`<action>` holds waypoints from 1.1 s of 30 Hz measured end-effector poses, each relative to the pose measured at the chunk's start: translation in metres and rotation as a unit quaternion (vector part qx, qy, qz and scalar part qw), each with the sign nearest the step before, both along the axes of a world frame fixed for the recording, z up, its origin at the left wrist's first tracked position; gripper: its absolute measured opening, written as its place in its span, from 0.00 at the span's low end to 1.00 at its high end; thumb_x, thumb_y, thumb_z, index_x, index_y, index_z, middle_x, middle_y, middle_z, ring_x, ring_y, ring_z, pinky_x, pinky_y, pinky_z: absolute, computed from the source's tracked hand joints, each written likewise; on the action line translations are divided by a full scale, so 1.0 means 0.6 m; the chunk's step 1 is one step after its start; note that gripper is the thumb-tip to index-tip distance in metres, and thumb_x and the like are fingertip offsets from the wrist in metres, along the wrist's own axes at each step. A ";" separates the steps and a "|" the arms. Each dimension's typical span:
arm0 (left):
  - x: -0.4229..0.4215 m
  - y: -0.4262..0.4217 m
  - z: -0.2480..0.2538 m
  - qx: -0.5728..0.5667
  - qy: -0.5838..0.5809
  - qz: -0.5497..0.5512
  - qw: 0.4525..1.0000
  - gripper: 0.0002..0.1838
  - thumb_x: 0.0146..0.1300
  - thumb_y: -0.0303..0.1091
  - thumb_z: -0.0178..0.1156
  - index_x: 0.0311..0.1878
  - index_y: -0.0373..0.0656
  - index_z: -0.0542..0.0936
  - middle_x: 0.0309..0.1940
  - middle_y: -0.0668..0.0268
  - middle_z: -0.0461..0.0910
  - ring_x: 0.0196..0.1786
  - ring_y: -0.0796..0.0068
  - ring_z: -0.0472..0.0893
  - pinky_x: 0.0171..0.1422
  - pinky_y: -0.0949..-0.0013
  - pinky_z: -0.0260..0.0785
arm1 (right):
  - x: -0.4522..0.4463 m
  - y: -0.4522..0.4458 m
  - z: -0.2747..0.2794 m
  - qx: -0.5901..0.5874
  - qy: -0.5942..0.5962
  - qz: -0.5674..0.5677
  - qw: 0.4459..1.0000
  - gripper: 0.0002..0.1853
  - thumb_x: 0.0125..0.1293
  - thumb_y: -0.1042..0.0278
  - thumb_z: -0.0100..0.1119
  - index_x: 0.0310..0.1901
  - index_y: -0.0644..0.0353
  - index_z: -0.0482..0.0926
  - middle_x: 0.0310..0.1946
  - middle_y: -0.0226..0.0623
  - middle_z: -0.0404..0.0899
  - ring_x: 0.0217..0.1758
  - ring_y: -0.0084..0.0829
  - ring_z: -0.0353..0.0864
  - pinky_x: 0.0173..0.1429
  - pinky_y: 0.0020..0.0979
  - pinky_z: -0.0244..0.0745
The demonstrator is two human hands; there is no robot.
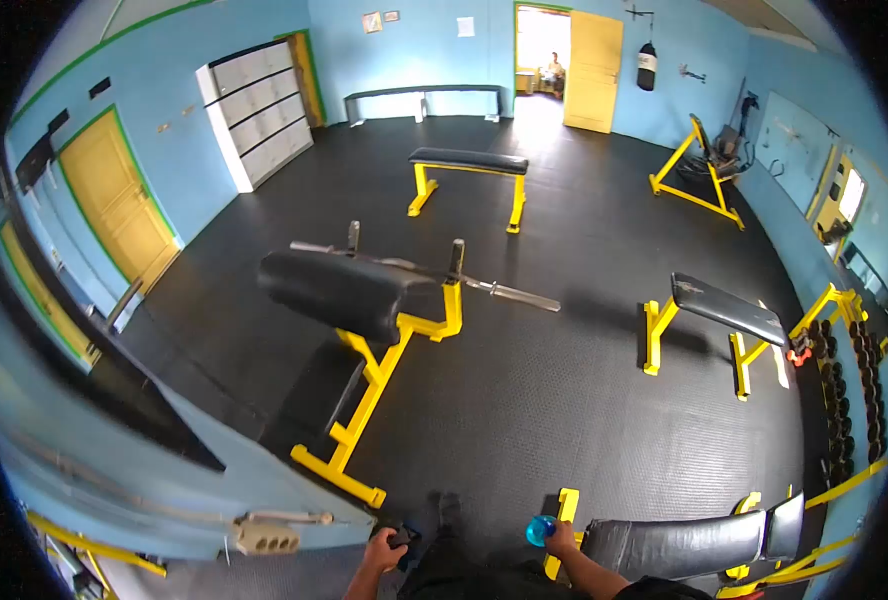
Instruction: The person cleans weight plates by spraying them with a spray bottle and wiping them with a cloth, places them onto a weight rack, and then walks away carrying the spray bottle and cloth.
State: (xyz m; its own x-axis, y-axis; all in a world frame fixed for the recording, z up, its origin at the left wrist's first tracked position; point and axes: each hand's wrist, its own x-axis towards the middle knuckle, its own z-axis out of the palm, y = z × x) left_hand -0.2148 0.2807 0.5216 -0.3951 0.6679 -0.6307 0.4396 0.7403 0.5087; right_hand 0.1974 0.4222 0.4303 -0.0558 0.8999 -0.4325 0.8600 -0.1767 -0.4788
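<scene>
At the bottom of the head view, my left hand (382, 552) is closed round a small dark object (401, 538), too small to make out. My right hand (561, 540) grips a translucent blue bottle (539, 530). That bottle is beside the yellow frame end (567, 505) of a padded black bench (674, 543), which extends to the right of my right hand. Ahead and to the left stands a yellow bench with a thick black pad (334, 290); a metal barbell (512, 293) rests on its uprights.
Flat benches stand in the middle (469, 160) and at right (729, 308). A dumbbell rack (834, 400) lines the right wall. A power strip (266, 538) is at lower left. A person (554, 75) is beyond the open yellow door (593, 72). A punching bag (647, 68) hangs at the back.
</scene>
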 end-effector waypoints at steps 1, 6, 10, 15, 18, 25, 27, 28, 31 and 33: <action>-0.024 0.030 -0.017 -0.026 -0.008 0.005 1.000 0.36 0.51 0.51 0.71 0.59 0.43 0.73 0.54 0.51 0.78 0.58 0.52 0.78 0.61 0.54 0.72 | -0.002 0.024 -0.019 0.021 -0.023 -0.005 1.000 0.20 0.52 0.69 0.63 0.49 0.58 0.80 0.44 0.56 0.79 0.51 0.56 0.79 0.57 0.47 0.75; -0.105 0.198 -0.093 -0.022 0.042 0.052 0.998 0.32 0.46 0.47 0.73 0.53 0.42 0.77 0.49 0.54 0.81 0.53 0.53 0.80 0.59 0.58 0.72 | 0.018 0.113 0.014 -0.029 -0.071 -0.062 0.995 0.14 0.53 0.63 0.62 0.39 0.60 0.85 0.38 0.52 0.84 0.45 0.52 0.84 0.49 0.45 0.79; -0.129 0.377 -0.087 0.031 0.057 -0.057 0.996 0.29 0.48 0.42 0.73 0.53 0.42 0.78 0.51 0.52 0.80 0.56 0.52 0.79 0.60 0.57 0.71 | 0.025 0.177 0.053 -0.048 -0.055 -0.171 0.983 0.16 0.51 0.59 0.65 0.40 0.59 0.85 0.38 0.51 0.85 0.44 0.49 0.85 0.48 0.44 0.79; -0.091 0.645 -0.048 0.040 0.054 -0.186 0.980 0.28 0.50 0.41 0.72 0.53 0.42 0.77 0.53 0.53 0.80 0.58 0.53 0.78 0.62 0.57 0.71 | 0.037 0.205 0.013 -0.053 0.043 -0.422 0.904 0.13 0.51 0.63 0.66 0.32 0.66 0.84 0.30 0.51 0.85 0.33 0.45 0.87 0.39 0.42 0.78; -0.027 0.813 -0.025 0.062 0.045 -0.244 0.967 0.29 0.50 0.42 0.72 0.54 0.42 0.76 0.54 0.54 0.80 0.58 0.54 0.78 0.62 0.58 0.71 | 0.054 0.253 -0.022 -0.091 0.021 -0.451 0.887 0.14 0.51 0.60 0.68 0.32 0.64 0.85 0.28 0.45 0.85 0.32 0.38 0.86 0.38 0.38 0.79; 0.144 1.138 -0.015 0.058 -0.004 -0.256 0.965 0.29 0.49 0.44 0.74 0.53 0.42 0.78 0.51 0.55 0.82 0.55 0.59 0.81 0.59 0.61 0.72 | 0.186 0.408 -0.254 -0.215 0.024 -0.422 0.880 0.19 0.56 0.52 0.71 0.33 0.64 0.84 0.26 0.38 0.84 0.30 0.30 0.85 0.37 0.36 0.79; 0.188 1.219 0.000 0.041 0.003 -0.264 0.964 0.30 0.48 0.44 0.75 0.53 0.41 0.78 0.48 0.58 0.82 0.51 0.63 0.82 0.56 0.63 0.73 | 0.215 0.495 -0.265 -0.271 -0.034 -0.470 0.839 0.22 0.56 0.51 0.70 0.36 0.66 0.84 0.29 0.39 0.85 0.31 0.31 0.86 0.38 0.36 0.79; 0.210 1.261 0.002 0.049 -0.027 -0.242 0.969 0.31 0.48 0.44 0.76 0.54 0.40 0.77 0.47 0.58 0.82 0.50 0.64 0.81 0.55 0.64 0.73 | 0.212 0.547 -0.248 -0.265 0.000 -0.528 0.806 0.24 0.55 0.48 0.68 0.37 0.67 0.85 0.33 0.43 0.86 0.37 0.38 0.87 0.43 0.38 0.79; 0.256 1.368 0.018 0.058 -0.081 -0.192 0.976 0.32 0.47 0.42 0.76 0.54 0.38 0.77 0.46 0.59 0.81 0.48 0.67 0.81 0.53 0.64 0.74 | 0.235 0.707 -0.130 -0.154 -0.073 -0.421 0.891 0.24 0.54 0.46 0.65 0.37 0.63 0.86 0.36 0.50 0.86 0.42 0.46 0.86 0.48 0.40 0.79; 0.280 1.443 0.032 0.084 -0.104 -0.166 0.977 0.33 0.47 0.39 0.77 0.56 0.37 0.75 0.48 0.57 0.80 0.48 0.67 0.80 0.51 0.63 0.74 | 0.263 0.800 -0.096 -0.069 -0.025 -0.444 0.893 0.24 0.54 0.47 0.64 0.40 0.62 0.86 0.35 0.50 0.85 0.43 0.46 0.86 0.48 0.41 0.79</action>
State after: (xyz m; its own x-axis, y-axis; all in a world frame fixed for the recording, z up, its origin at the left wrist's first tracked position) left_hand -0.0471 1.1468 0.5405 -0.0142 0.8380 -0.5455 0.5150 0.4738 0.7144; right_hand 0.3551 0.9024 0.3726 0.6757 0.5177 -0.5248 0.3712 -0.8540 -0.3645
